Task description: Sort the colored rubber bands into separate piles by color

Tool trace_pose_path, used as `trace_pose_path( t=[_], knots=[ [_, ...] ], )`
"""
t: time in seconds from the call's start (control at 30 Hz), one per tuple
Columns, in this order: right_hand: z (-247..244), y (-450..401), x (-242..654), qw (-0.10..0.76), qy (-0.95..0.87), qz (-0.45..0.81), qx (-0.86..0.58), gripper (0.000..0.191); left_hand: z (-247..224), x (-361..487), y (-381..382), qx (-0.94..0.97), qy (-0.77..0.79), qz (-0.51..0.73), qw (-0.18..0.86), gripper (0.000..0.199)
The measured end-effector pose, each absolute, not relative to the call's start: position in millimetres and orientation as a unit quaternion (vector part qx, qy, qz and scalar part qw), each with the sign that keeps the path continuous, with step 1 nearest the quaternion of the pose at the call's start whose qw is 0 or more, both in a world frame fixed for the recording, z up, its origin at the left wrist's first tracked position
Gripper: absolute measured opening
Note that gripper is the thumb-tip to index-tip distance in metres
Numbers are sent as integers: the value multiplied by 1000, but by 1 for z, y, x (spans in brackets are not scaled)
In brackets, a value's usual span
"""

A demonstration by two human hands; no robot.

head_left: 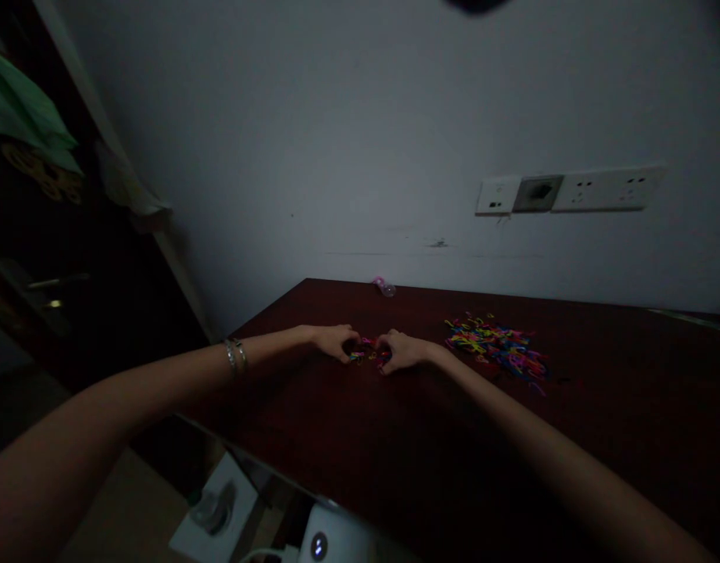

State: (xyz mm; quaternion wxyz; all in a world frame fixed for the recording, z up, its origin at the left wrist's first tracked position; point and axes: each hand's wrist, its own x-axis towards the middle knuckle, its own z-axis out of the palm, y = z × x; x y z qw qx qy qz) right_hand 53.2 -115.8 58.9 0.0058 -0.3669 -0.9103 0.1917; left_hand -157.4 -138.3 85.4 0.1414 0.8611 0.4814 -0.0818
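A small heap of colourful rubber bands [371, 356] lies on the dark red-brown tabletop [318, 414], between my two hands. From the left, my left hand [334, 342] curves around the heap, with thumb and fingers apart and fingertips close to the bands. My right hand [399, 349] faces it from the other side, its fingers and thumb curled round some bands. Dim light blurs which bands each fingertip touches. A larger spread pile of the same bands [497, 344] lies to the right, beyond my right forearm.
A small clear-and-pink item [385, 287] sits at the table's back edge by the wall. Sockets [600, 190] are set in the wall. Below the front edge are a white device [336, 536] and a clear bottle [210, 510]. A dark door [72, 258] stands at left.
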Motion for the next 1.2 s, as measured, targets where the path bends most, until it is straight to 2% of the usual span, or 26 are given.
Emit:
trace_pose_path(
  t=[0.13,0.23,0.4,0.6,0.8,0.93,1.07,1.13,1.2],
  knots=[
    [58,-121,41,15,-918,215,-332,34,78,-156,-142,867,478,-75,120,40],
    [55,-119,37,27,-921,217,-324,22,72,-152,-144,867,481,-56,115,27],
    [50,-118,35,51,-927,198,-313,16,69,-140,-143,843,515,-42,150,16],
    [52,-114,46,97,-918,234,-306,17,71,-136,-131,834,526,-13,166,8],
    [73,-98,92,179,-871,280,-362,18,90,-120,-95,814,543,66,197,10],
    [96,-81,145,245,-839,244,-419,25,108,-83,-66,816,525,145,192,12],
    [116,-65,201,268,-806,229,-475,30,115,-35,-49,809,500,248,185,33],
    [124,-61,223,256,-793,220,-506,33,115,-15,-47,821,461,262,213,48],
    [130,-61,240,241,-792,193,-526,37,113,0,-49,833,428,259,235,54]
  ],
)
